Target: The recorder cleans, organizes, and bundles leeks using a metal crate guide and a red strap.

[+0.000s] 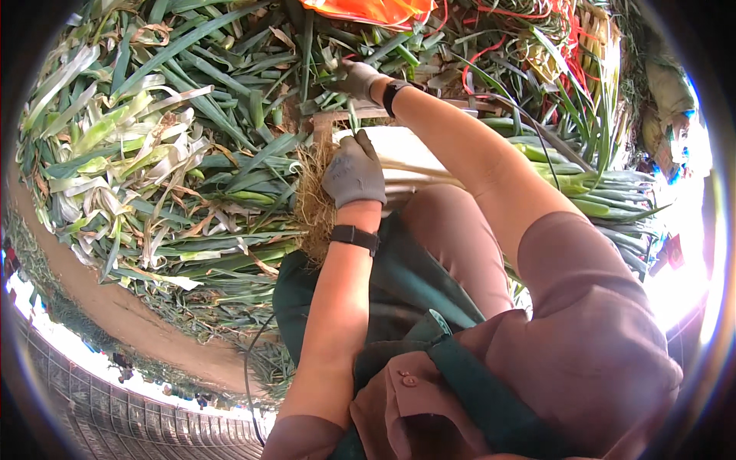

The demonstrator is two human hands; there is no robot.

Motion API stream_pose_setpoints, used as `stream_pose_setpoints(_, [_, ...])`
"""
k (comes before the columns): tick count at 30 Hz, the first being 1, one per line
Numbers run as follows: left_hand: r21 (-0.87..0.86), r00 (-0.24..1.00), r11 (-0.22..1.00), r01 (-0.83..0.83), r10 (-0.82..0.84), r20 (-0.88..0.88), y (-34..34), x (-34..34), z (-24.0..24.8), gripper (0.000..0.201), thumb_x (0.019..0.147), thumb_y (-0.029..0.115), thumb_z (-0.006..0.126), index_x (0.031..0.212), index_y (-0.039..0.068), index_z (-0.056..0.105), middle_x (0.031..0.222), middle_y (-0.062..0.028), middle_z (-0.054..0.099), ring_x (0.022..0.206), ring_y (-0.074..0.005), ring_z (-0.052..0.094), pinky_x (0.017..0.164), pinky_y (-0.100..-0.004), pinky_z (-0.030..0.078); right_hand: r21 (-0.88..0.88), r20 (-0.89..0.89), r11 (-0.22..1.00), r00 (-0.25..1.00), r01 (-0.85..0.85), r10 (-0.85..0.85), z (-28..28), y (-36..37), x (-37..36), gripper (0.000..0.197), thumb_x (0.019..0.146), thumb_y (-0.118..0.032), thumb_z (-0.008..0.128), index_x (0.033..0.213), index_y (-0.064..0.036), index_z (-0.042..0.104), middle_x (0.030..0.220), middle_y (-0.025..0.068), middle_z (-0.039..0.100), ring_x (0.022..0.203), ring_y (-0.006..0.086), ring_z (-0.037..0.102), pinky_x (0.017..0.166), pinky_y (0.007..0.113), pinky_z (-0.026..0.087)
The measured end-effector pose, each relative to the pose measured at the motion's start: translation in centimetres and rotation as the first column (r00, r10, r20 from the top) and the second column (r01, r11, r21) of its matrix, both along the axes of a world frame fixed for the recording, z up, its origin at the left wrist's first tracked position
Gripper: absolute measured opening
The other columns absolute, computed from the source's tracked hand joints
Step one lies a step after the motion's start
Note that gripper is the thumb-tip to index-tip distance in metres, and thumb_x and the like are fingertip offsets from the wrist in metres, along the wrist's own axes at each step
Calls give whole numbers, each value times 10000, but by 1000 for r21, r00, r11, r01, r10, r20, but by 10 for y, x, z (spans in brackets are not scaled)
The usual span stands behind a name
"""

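Observation:
A bundle of leeks with long white stalks lies in front of me, its brown roots on the left and its green tops on the right. My left hand, in a grey glove, is closed beside the root end. A narrow green leaf strip rises from its fingers. Farther away, my right hand, also gloved, reaches over the bundle to the loose leaves. Its fingers look curled, but what they hold, if anything, cannot be made out.
Loose leek leaves and pale trimmings are heaped on the left. A wooden bar lies behind the stalks. Orange plastic and red string lie at the far side. A bare dirt strip curves along the lower left.

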State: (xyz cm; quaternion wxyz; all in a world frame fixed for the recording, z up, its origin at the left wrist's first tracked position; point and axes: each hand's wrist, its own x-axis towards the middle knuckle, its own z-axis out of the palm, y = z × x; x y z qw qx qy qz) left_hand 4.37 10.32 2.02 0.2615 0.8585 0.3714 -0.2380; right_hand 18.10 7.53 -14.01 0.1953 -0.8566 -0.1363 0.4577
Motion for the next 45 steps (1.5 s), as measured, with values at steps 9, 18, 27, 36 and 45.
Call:
stream_pose_setpoints(9, [40,996,996,-84,83,23,5,-21,-1,477,1015,406,379,805,52,618,718,-199,663,652,-389,660,589,-488,526,254,271,957,960,-141,70,13,-32,-5,355,844,-382,704,943,-41,719,798,101,705,663,176,648,681,317,521])
stream_pose_setpoints(18, [15,992,998,-62,60,109,-3,-15,1,455,1015,404,388,802,53,584,703,-198,654,646,-398,652,566,-491,512,102,-110,986,984,-128,140,-35,31,-37,354,890,-352,614,1125,-93,668,988,97,696,882,262,650,788,359,520])
stream_pose_setpoints(27, [67,976,984,-162,150,160,4,-25,-3,460,1013,396,406,765,54,589,677,-184,650,624,-368,654,548,-461,506,704,191,700,981,-119,-25,31,-1,-24,218,893,-220,679,1022,-45,668,808,15,668,679,78,589,587,242,487])
stream_pose_setpoints(36, [-43,981,988,-148,141,-134,8,-7,7,433,1008,389,388,893,29,597,816,-205,684,766,-385,683,685,-482,533,657,-204,722,973,217,-107,90,-59,-51,84,851,-87,641,899,-19,654,736,14,613,596,78,540,523,238,452])
stream_pose_setpoints(45, [-53,966,999,11,-24,-257,7,-4,2,288,876,290,609,978,22,576,895,-183,700,822,-333,707,712,-434,563,441,94,859,965,-260,244,150,-58,-57,144,793,-51,640,935,-30,645,861,98,633,796,223,630,702,323,509])
